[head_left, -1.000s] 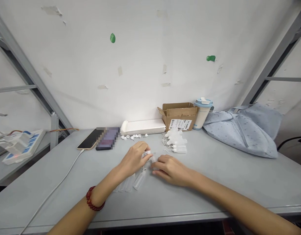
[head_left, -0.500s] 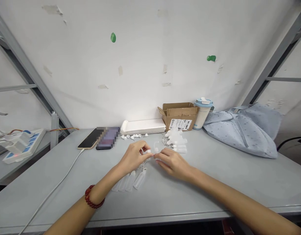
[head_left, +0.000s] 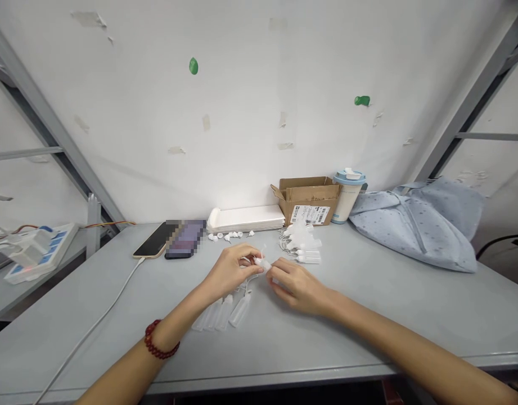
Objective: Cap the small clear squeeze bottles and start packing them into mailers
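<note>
My left hand (head_left: 233,270) is closed in a pinch on the white cap end of a small translucent plastic bottle (head_left: 264,264). My right hand (head_left: 298,284) grips the same bottle from the other side, its fingers curled around the body and hiding part of it. Just below my hands, several clear bottles (head_left: 223,313) lie side by side on the grey table (head_left: 347,337), with thin white cords near their tops. Behind my right hand is a pile of similar bottles with cords (head_left: 300,239). Several small white caps (head_left: 228,237) are scattered farther back on the left.
Two phones (head_left: 156,241) lie at the left, one plugged into a white cable (head_left: 102,318). Along the wall stand a white stack (head_left: 248,218), an open cardboard box (head_left: 311,202) and a tumbler (head_left: 347,197). A blue cloth bag (head_left: 414,230) rests at the right, a power strip (head_left: 41,256) far left.
The cap and the bottle between my hands have come together, and the bottle now lies tilted across my fingertips. Both hands stay in nearly the same place.
</note>
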### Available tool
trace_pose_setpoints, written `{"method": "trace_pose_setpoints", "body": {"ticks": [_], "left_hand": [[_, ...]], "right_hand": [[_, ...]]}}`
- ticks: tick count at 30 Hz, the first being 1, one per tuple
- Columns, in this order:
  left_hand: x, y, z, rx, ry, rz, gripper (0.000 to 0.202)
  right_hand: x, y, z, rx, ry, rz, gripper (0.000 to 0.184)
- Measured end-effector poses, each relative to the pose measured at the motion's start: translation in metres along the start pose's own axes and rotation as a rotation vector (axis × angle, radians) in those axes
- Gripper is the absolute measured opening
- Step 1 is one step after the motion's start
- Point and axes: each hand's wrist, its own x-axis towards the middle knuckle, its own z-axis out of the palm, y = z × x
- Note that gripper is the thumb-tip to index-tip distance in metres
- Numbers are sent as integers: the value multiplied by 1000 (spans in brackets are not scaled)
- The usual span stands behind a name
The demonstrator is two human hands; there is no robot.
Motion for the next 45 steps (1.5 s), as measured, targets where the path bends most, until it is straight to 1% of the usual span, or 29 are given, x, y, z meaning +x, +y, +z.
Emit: {"method": "trace_pose_setpoints", "body": {"ticks": [4,8,11,15,19,23,28,34,38,41,45], "left_hand": [[-2,3,-1,-61,-76,35,19],[-3,7,-3,-14,-117,62,22],[-3,8,-4,12,-118,47,22],[-3,12,-5,9,-123,0,21],[-3,16,-4,-59,-155,-68,26],[-4,15,-2,-141,-182,-89,24],[-5,14,1,-119,-207,-109,23],[-5,12,3,-91,-165,-88,20],[-5,12,4,-110,-151,-110,20],[-6,13,2,-146,-177,-135,20],[-6,15,0,-191,-257,-151,22]], "right_hand": [[0,1,0,25,16,5,16],[-1,2,0,40,46,34,18],[0,3,-1,61,72,60,18],[-1,2,-4,113,99,115,13],[-1,-2,-8,165,103,151,10],[-1,-6,-12,227,76,191,9],[-1,-7,-12,400,17,286,11],[-1,-3,-6,696,45,395,17],[2,-5,-7,886,47,470,22],[3,-7,-10,935,46,497,25],[3,-7,-10,912,54,470,23]]}}
